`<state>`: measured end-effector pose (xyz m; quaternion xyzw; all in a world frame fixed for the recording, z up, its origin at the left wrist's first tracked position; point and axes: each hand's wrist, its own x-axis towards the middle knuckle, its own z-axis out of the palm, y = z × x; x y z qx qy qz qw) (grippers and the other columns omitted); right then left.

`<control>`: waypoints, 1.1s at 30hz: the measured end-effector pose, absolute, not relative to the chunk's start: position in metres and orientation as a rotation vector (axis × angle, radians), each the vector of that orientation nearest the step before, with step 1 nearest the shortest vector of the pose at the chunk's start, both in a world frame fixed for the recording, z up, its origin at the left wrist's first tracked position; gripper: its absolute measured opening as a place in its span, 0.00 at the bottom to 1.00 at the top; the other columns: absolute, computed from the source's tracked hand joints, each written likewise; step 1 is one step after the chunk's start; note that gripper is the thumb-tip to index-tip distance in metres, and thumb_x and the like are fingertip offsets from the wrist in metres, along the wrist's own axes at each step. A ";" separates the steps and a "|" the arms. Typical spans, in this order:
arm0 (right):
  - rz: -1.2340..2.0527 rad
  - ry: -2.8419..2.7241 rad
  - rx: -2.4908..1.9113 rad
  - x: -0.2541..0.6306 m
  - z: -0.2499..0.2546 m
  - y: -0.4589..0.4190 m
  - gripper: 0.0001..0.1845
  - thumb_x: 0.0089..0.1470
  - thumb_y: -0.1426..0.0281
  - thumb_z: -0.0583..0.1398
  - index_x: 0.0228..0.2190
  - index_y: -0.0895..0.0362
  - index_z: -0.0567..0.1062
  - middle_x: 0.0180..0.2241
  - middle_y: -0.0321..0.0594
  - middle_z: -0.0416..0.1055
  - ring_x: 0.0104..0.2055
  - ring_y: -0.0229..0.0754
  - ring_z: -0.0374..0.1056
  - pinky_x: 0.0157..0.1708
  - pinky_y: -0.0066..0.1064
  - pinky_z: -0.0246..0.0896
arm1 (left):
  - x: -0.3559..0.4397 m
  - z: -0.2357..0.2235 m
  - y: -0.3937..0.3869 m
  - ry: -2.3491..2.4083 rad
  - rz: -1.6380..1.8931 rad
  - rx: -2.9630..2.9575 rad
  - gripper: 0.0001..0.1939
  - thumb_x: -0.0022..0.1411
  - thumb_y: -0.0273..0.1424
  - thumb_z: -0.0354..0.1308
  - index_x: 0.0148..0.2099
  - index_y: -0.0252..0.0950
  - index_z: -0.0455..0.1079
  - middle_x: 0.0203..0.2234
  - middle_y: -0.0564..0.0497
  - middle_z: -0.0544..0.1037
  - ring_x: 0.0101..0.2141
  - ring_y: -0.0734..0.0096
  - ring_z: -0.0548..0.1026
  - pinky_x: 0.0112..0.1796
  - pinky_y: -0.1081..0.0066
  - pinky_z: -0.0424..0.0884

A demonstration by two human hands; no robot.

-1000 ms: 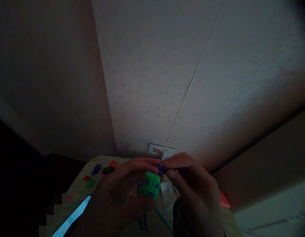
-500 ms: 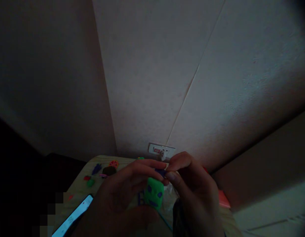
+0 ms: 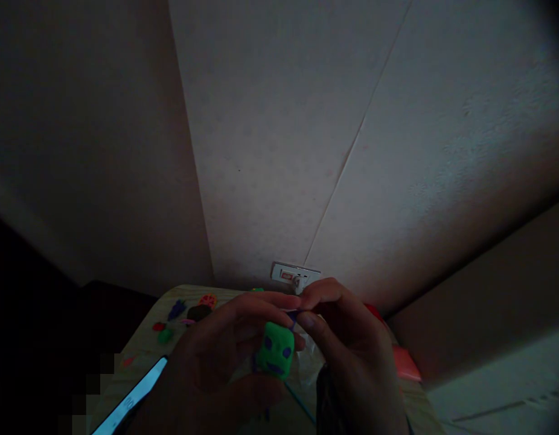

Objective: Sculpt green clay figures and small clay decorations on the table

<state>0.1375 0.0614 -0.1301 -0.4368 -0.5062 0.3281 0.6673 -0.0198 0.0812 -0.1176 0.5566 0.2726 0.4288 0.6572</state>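
A small green clay block (image 3: 278, 355) with purple eyes and a purple mouth sits in my left hand (image 3: 211, 362), between thumb and fingers, its face turned toward me. My right hand (image 3: 354, 353) pinches a thin strip of purple clay (image 3: 293, 315) between thumb and forefinger, at the block's upper edge. The fingertips of my left hand touch or nearly touch that strip. A thin teal stick (image 3: 300, 402) slants below the block; I cannot tell whether it joins it. The light is dim.
On the wooden table lie a phone (image 3: 133, 399) with its screen lit, a purple clay piece (image 3: 176, 310), an orange slice shape (image 3: 207, 300), a brown lump (image 3: 198, 312), and a green ball (image 3: 165, 336). Clear plastic (image 3: 308, 368) and a red object (image 3: 405, 364) lie right. The wall has a socket (image 3: 295, 274).
The green clay block has shifted slightly left and up with my left hand. The right hand's fingertips have moved a little left, with the purple strip still pinched.
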 end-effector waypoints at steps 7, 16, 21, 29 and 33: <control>0.726 -1.146 -0.996 0.140 -0.129 0.060 0.02 0.48 0.71 0.65 0.27 0.53 0.77 0.25 0.32 0.72 0.28 0.35 0.68 0.27 0.23 0.63 | -0.021 -0.119 0.081 0.639 1.009 1.263 0.12 0.49 0.34 0.70 0.39 0.47 0.77 0.42 0.51 0.80 0.46 0.57 0.77 0.45 0.62 0.75; 0.624 -1.212 -0.969 0.138 -0.130 0.059 0.04 0.51 0.73 0.64 0.26 0.52 0.76 0.25 0.30 0.71 0.28 0.34 0.67 0.29 0.24 0.61 | -0.020 -0.120 0.082 0.531 0.999 1.279 0.12 0.51 0.33 0.68 0.41 0.49 0.77 0.41 0.54 0.79 0.46 0.63 0.76 0.46 0.69 0.74; 0.535 -1.237 -0.994 0.137 -0.130 0.058 0.05 0.52 0.74 0.62 0.26 0.52 0.75 0.25 0.30 0.70 0.28 0.33 0.66 0.28 0.25 0.60 | -0.018 -0.118 0.081 0.553 0.995 1.264 0.12 0.50 0.35 0.69 0.40 0.48 0.77 0.39 0.54 0.79 0.45 0.64 0.76 0.45 0.72 0.74; 0.464 -1.162 -1.068 0.137 -0.129 0.056 0.04 0.56 0.72 0.59 0.30 0.51 0.73 0.27 0.30 0.69 0.29 0.32 0.66 0.28 0.22 0.61 | -0.017 -0.114 0.080 0.508 0.958 1.292 0.11 0.51 0.35 0.68 0.40 0.47 0.77 0.38 0.54 0.80 0.43 0.66 0.77 0.45 0.72 0.73; 0.322 -1.024 -1.143 0.148 -0.129 0.054 0.03 0.55 0.69 0.60 0.29 0.53 0.73 0.24 0.30 0.68 0.26 0.31 0.65 0.26 0.21 0.59 | -0.023 -0.120 0.083 0.578 0.902 1.306 0.13 0.50 0.36 0.69 0.40 0.45 0.76 0.44 0.52 0.79 0.48 0.61 0.75 0.51 0.65 0.70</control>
